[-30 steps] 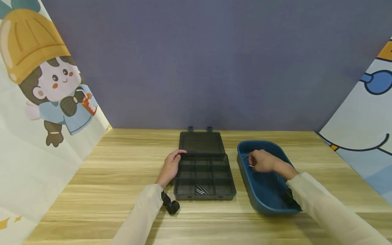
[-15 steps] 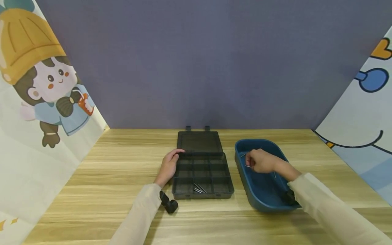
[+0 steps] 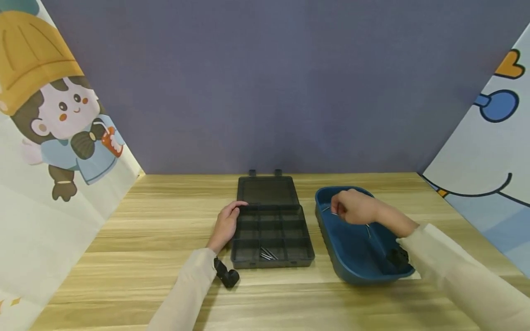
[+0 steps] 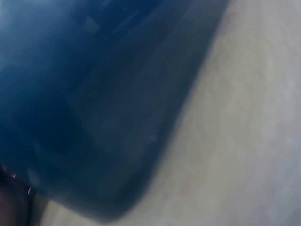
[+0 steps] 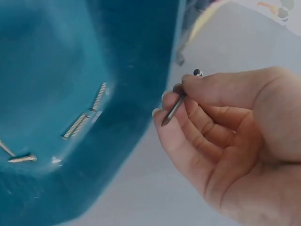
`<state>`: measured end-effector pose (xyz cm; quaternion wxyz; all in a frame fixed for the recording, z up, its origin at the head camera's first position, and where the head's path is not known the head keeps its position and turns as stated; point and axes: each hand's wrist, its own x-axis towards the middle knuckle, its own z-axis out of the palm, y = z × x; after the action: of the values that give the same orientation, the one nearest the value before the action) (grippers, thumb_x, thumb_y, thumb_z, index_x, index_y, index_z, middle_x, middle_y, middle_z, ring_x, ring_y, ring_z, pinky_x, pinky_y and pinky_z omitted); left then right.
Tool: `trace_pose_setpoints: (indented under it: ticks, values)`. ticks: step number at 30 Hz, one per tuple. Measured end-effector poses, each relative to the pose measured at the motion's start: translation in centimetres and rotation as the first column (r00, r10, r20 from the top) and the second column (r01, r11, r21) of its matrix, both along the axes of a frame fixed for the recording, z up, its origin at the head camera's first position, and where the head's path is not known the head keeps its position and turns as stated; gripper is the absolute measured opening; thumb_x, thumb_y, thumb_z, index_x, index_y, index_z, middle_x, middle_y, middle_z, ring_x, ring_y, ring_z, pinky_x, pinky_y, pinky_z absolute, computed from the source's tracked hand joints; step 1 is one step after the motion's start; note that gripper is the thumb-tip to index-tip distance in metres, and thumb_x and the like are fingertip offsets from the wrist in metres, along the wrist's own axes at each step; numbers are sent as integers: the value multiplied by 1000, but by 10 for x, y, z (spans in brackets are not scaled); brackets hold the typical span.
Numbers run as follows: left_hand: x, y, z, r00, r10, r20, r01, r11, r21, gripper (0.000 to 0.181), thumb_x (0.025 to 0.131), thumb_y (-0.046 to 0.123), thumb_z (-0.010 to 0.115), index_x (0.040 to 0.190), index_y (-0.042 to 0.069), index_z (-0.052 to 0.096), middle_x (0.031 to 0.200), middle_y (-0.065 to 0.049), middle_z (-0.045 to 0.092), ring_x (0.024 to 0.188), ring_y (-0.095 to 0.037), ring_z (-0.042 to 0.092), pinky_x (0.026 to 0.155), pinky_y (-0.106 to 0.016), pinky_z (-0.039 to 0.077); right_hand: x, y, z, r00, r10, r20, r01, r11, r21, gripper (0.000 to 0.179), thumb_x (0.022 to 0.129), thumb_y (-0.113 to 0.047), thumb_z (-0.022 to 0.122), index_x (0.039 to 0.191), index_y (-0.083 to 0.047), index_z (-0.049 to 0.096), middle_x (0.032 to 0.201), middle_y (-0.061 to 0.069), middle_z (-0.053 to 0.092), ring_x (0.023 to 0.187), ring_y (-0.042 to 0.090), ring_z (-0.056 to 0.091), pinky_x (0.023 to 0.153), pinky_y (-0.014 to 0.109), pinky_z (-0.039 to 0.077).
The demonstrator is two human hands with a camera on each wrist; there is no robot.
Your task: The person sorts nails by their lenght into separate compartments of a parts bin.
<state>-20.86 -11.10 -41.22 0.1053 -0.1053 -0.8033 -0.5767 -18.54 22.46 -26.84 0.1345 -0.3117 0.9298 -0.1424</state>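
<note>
A dark translucent compartment box (image 3: pixel 271 225) lies on the table with its lid (image 3: pixel 268 190) folded back. Several thin metal pins or nails (image 3: pixel 269 253) lie in its front middle compartment. My left hand (image 3: pixel 225 225) rests against the box's left edge, a finger reaching over the back left corner. Over the back of a blue tub (image 3: pixel 352 257), my right hand (image 3: pixel 354 207) pinches a nail (image 5: pixel 174 110) between thumb and fingertips; its pointed end shows in the right wrist view. A round metal head (image 5: pixel 198 72) shows beyond the thumb. Threaded screws (image 5: pixel 75 126) lie on the tub's floor.
The tub stands right of the box with a narrow strip of wooden table (image 3: pixel 323 257) between them. A grey-blue panel (image 3: pixel 269 92) closes off the back, with printed panels at both sides. In the left wrist view, a blurred dark blue shape (image 4: pixel 117 117) fills much of the frame.
My right hand has risen a little from the tub's floor with the nail pinched. My left hand stays at the box's edge. The head view has shifted slightly.
</note>
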Motion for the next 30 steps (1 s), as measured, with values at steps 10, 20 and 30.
trace_pose_setpoints:
  ticks: [10,20,30]
  values:
    - [0,-1,-1,999,-14,-41,14,1000,5,29,97,-2,39,115,-5,61,126,-25,58,126,-38,48,107,-52,34,-1,-14,19,999,27,-46,-27,1000,1,18,81,8,53,82,-7,62,69,-1,54,59,9,43,57,25,40]
    - [-1,-2,1,1000,-7,-21,7,1000,15,30,98,0,38,116,-4,61,128,-24,57,128,-36,47,108,-51,34,2,-35,22,996,78,-42,-78,997,6,17,82,7,53,83,-7,62,69,-2,54,60,8,43,58,25,39]
    - [0,-1,0,1000,13,-20,-12,1000,10,29,97,1,40,114,-1,63,126,-22,59,126,-36,49,106,-51,35,4,-62,9,992,127,15,-126,991,-37,19,81,9,52,81,-9,61,66,-2,53,55,6,39,56,22,36]
